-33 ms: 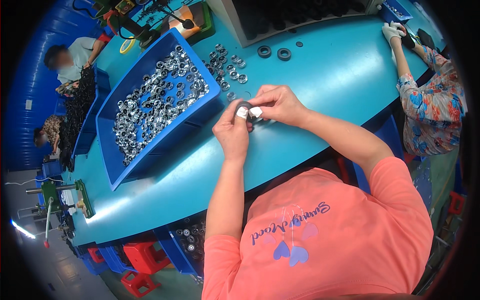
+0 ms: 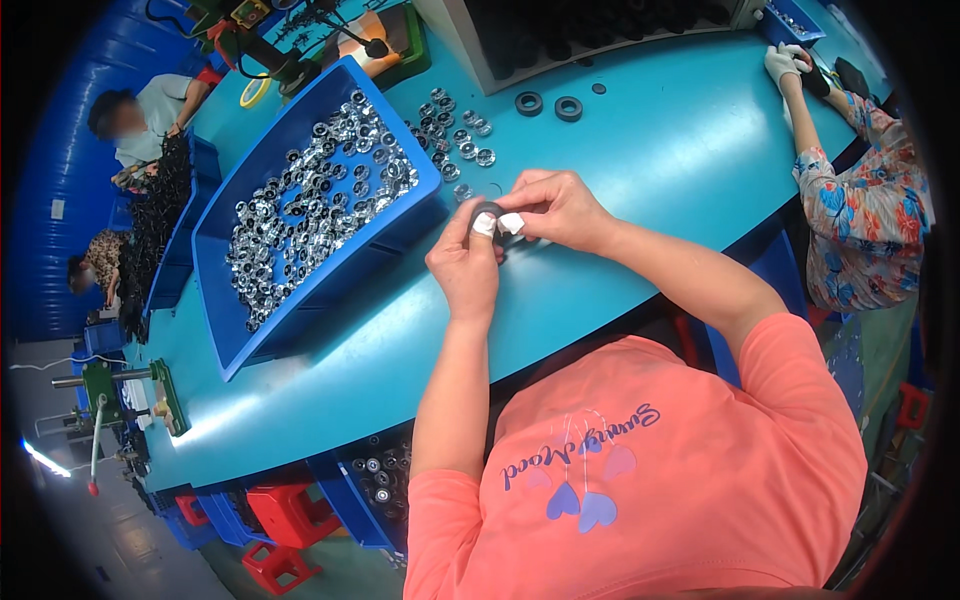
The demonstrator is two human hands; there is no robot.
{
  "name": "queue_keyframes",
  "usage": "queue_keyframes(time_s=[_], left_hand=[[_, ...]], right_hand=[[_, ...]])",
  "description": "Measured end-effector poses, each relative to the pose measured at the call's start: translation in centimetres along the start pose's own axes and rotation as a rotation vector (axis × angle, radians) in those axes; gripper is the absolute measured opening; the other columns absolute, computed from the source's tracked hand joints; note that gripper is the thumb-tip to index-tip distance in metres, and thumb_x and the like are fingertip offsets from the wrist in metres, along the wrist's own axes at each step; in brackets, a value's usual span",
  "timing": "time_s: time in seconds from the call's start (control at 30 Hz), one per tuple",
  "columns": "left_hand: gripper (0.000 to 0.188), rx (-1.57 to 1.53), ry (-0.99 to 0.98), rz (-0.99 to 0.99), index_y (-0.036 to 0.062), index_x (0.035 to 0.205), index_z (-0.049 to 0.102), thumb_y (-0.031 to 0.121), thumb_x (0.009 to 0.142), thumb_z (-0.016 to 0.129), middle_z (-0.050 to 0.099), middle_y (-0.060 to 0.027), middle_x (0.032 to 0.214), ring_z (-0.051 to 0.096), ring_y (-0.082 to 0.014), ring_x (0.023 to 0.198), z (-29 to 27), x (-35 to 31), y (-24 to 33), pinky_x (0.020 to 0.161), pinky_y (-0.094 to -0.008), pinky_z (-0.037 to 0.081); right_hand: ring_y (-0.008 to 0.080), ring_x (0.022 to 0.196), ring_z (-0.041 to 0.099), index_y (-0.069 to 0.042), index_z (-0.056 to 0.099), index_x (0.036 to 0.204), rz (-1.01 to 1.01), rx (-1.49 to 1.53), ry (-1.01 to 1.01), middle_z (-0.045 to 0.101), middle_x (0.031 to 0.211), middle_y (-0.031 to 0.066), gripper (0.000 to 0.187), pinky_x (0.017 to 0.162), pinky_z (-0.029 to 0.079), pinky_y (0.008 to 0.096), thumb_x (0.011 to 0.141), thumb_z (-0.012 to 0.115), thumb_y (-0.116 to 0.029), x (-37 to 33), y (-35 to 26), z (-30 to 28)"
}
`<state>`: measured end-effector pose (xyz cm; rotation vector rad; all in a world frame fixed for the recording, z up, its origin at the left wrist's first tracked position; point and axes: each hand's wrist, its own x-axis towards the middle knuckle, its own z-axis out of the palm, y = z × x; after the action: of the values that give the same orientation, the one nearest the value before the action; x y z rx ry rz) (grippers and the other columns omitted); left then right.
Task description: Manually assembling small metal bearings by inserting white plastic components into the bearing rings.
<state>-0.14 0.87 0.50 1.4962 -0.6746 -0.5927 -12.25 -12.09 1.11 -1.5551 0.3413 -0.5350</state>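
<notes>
Black ring [image 2: 489,207] is gripped by left hand [image 2: 464,258] and right hand [image 2: 560,208], over the tabletop [image 2: 660,150], inside its near edge.

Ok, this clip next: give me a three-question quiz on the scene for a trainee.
1. True or false: the left hand and right hand are together at one dark round part.
2. Where does the large blue bin of small clear-and-dark pieces stand, relative to the hands?
a) to their left
b) to their right
c) under the table
3. How many thick black rings lie loose on the table, beyond the hands?

Key: 1. True. 2. a. 3. Two.
</notes>
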Motion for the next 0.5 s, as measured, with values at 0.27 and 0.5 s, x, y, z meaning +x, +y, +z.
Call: queue_keyframes(time_s=[0.27, 0.5], left_hand=[[0.041, 0.016, -0.157, 0.054, 0.0026, 0.145, 0.052, 0.007, 0.103, 0.052, 0.068, -0.0056, 0.100, 0.059, -0.0072, 0.072, 0.0, 0.4, -0.4, 0.058, -0.0222, 0.051], [0.046, 0.102, -0.179, 0.142, 0.0016, 0.145, 0.050, 0.001, 0.099, 0.056, 0.068, -0.0047, 0.101, 0.061, -0.0082, 0.075, 0.4, 0.2, -0.9, 0.059, -0.0228, 0.052]], right_hand=[[0.0116, 0.082, 0.067, 0.002, 0.068, 0.117, 0.266, 0.216, -0.011, 0.071, 0.100, 0.0090, 0.032, 0.065, 0.057, 0.0260, 0.087, 0.067, -0.006, 1.6, 0.4, -1.3], [0.0125, 0.083, 0.068, 0.002, 0.068, 0.113, 0.257, 0.155, -0.038, 0.071, 0.098, 0.0083, 0.027, 0.066, 0.058, 0.0261, 0.089, 0.070, -0.010, 1.7, 0.6, -1.0]])
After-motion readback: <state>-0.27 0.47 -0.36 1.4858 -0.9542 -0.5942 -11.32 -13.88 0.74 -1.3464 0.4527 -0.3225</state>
